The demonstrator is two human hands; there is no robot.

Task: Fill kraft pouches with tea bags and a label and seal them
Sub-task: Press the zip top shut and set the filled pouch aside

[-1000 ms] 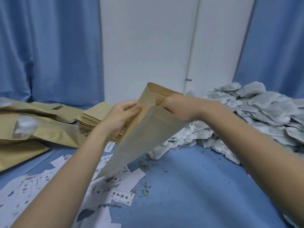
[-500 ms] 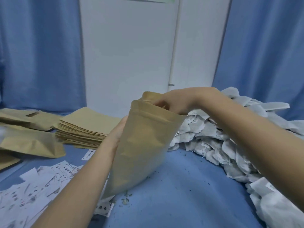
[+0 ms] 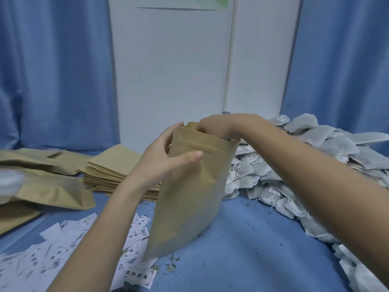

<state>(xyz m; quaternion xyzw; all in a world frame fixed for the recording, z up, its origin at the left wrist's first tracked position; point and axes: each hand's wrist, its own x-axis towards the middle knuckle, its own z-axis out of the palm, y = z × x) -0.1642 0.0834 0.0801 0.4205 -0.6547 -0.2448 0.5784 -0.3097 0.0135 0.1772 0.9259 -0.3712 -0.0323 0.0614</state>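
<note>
Two blue curtains (image 3: 52,70), blue tabletop (image 3: 252,249)

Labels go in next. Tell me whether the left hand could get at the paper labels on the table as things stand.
Probably not right away: the left hand grips the kraft pouch. The paper labels lie uncovered just below it, so once it lets go the way looks free.

— Right hand (image 3: 219,127): fingertips gone inside the kraft pouch (image 3: 189,186) mouth, so what they hold can't be told.

— Printing on the labels (image 3: 134,232) is too blurred to read, and the tea bag pile (image 3: 294,165) runs off the right edge.

— Left-side filled pouches (image 3: 42,186) are cropped too.
</note>
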